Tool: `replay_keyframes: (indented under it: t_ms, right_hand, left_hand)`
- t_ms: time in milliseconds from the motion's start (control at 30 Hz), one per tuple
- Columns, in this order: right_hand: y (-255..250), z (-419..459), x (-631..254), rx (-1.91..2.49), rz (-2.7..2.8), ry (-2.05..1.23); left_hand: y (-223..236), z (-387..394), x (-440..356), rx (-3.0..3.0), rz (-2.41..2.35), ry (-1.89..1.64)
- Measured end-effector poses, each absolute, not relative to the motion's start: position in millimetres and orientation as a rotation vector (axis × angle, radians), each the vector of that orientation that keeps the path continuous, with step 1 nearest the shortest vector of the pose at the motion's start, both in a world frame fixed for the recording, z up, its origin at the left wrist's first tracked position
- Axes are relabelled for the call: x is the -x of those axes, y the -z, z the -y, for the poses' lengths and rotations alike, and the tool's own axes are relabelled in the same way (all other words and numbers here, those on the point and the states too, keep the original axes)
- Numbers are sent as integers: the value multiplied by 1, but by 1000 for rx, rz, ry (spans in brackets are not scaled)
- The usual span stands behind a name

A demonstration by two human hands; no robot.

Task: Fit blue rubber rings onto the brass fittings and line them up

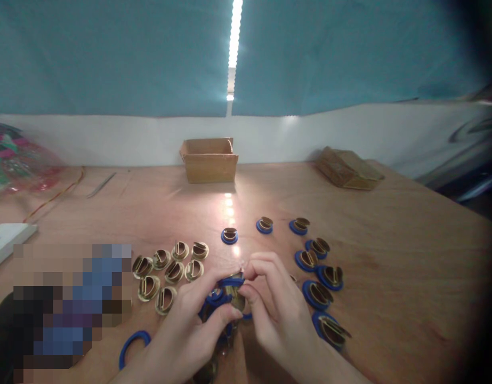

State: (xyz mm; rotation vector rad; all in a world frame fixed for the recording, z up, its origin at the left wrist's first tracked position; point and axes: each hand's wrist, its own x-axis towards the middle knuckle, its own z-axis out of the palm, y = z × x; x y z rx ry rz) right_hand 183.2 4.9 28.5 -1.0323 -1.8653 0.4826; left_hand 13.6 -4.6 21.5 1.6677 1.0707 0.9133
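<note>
Head view: a loose blue ring (129, 341) lies lower left, brass-coloured pieces (161, 260) above and right of it. At lower centre, the left hand (200, 322) pinches a blue-rimmed piece (232, 281); the right hand (277, 298) curls at its edge, grip unclear. Finished-looking blue-ringed pieces (319, 295) sit right of centre.

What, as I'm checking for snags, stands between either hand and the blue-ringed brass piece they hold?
Nothing visible does: the left hand and right hand both meet the blue-ringed brass piece directly. Other blue parts show close by, within the left hand's curve; whether they touch it is unclear.
</note>
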Motion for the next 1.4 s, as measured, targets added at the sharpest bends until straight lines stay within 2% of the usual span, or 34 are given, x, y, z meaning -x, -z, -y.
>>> replay_keyframes:
  t_ms: [233, 1067, 1400]
  right_hand:
    - [-22, -1, -183, 1039, 1880, -621]
    - [-10, -3, -182, 1105, 1943, -604]
    - [-23, -9, -187, 1152, 1688, -882]
  left_hand:
    - [-13, 7, -12, -1595, -1104, -938]
    - [-10, 5, -14, -1451, -975, -959]
    - [-15, 4, -11, -1313, -925, -984]
